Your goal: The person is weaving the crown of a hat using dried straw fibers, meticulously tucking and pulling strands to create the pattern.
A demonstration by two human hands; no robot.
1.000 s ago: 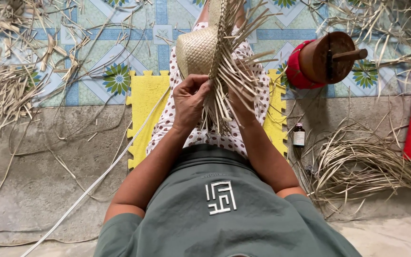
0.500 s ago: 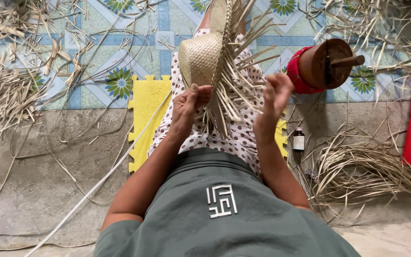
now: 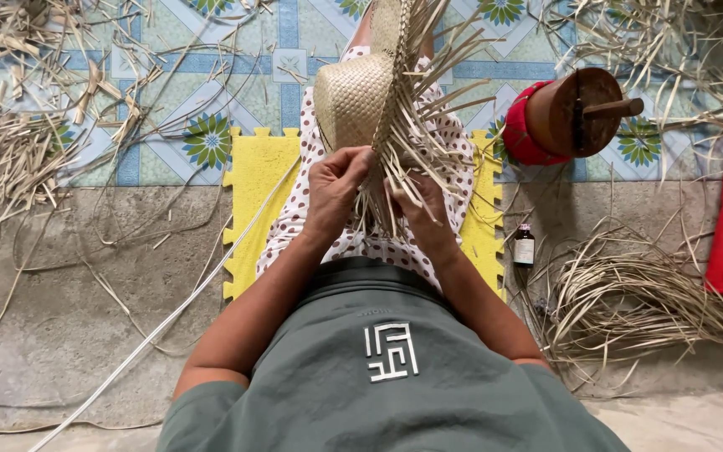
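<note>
On the lap, both hands (image 3: 378, 192) grip woven hat (image 3: 351, 99) (strands loose)

Single head-worn view, looking steeply down from close above the lap, floor spreading around

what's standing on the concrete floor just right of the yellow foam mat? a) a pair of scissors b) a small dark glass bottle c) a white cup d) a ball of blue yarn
b: a small dark glass bottle with a pale label stands upright on the grey concrete beside the right edge of the yellow foam puzzle mat.
</note>
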